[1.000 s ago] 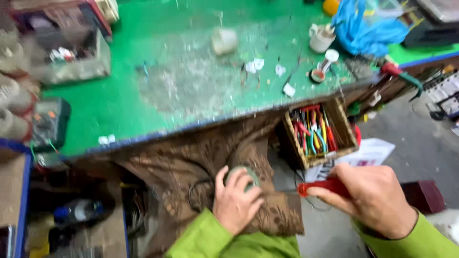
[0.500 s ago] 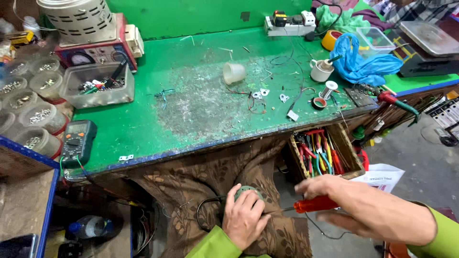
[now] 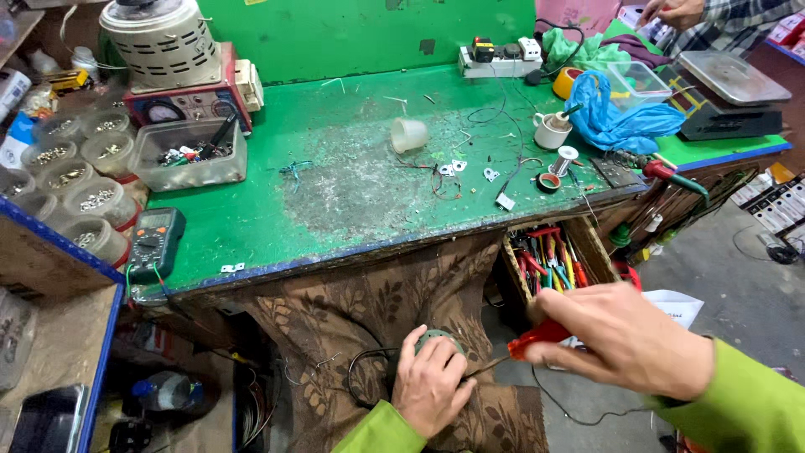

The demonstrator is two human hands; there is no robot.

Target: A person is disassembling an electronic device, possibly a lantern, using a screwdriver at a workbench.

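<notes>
Left hand (image 3: 432, 384) cupped over round grey part (image 3: 438, 337); right hand (image 3: 625, 337) clenched around red-handled tool (image 3: 537, 337).

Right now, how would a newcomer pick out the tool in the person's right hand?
Start at the green workbench and drop below its front edge to the brown patterned cloth. The right hand grips a red-handled tool, the only red thing over the cloth.

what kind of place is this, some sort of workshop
Most likely an electrical repair workshop: a green workbench with a multimeter, a box of screwdrivers and pliers, and tubs of small metal parts.
</notes>
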